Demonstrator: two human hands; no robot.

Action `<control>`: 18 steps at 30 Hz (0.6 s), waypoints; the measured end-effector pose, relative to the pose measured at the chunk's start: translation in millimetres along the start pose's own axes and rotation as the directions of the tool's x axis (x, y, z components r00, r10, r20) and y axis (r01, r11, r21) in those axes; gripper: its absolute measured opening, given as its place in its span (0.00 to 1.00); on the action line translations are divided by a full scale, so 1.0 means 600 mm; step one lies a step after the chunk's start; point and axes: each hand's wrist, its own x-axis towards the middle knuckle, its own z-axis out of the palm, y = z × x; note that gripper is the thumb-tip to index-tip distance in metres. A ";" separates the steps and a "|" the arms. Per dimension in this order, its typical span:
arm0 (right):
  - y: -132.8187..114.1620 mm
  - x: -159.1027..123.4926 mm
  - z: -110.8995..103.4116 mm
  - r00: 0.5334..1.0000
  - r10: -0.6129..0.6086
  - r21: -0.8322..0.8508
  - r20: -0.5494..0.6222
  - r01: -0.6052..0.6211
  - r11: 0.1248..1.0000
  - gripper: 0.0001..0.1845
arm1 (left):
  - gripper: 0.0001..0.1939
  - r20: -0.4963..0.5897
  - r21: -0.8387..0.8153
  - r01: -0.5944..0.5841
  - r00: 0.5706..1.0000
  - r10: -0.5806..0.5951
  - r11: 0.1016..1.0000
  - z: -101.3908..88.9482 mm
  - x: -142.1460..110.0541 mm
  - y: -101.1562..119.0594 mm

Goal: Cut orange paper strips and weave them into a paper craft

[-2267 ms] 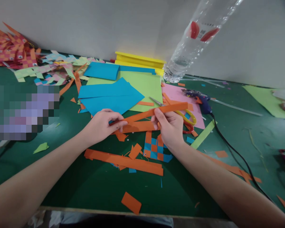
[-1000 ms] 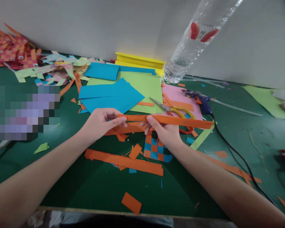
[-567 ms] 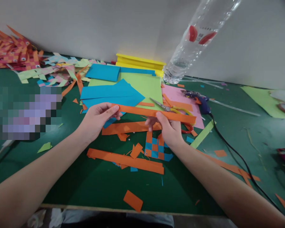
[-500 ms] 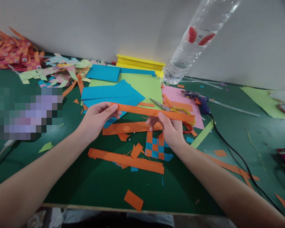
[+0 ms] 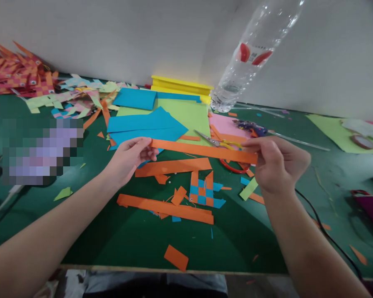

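An orange paper strip (image 5: 202,150) is stretched between my two hands above the table. My left hand (image 5: 132,155) pinches its left end between thumb and fingers. At the other end, my right hand (image 5: 275,161) is closed on the strip's tip. Below it lie a second orange strip (image 5: 174,166) and, nearer me, a stack of orange strips (image 5: 168,208). A small woven orange-and-blue paper fish (image 5: 202,192) rests between them. Scissors (image 5: 216,142) with yellow and red handles lie behind the held strip, partly covered by it.
Blue paper (image 5: 143,126) and light green paper (image 5: 191,111) lie behind my hands. A clear bottle (image 5: 242,70) stands at the back, near a glue gun (image 5: 255,128) with a black cord. Woven paper fish (image 5: 21,74) pile up at far left. A blurred-out object (image 5: 43,153) lies left.
The held strip has swung round to lie nearly level. My right hand has slid from the strip's middle to its right end, uncovering the woven fish. My left hand keeps its end.
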 end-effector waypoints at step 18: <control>0.105 -0.002 0.006 0.877 0.155 -0.648 0.456 0.207 0.733 0.19 | 0.17 0.176 0.424 -0.134 0.982 0.064 0.896 0.006 0.002 -0.003</control>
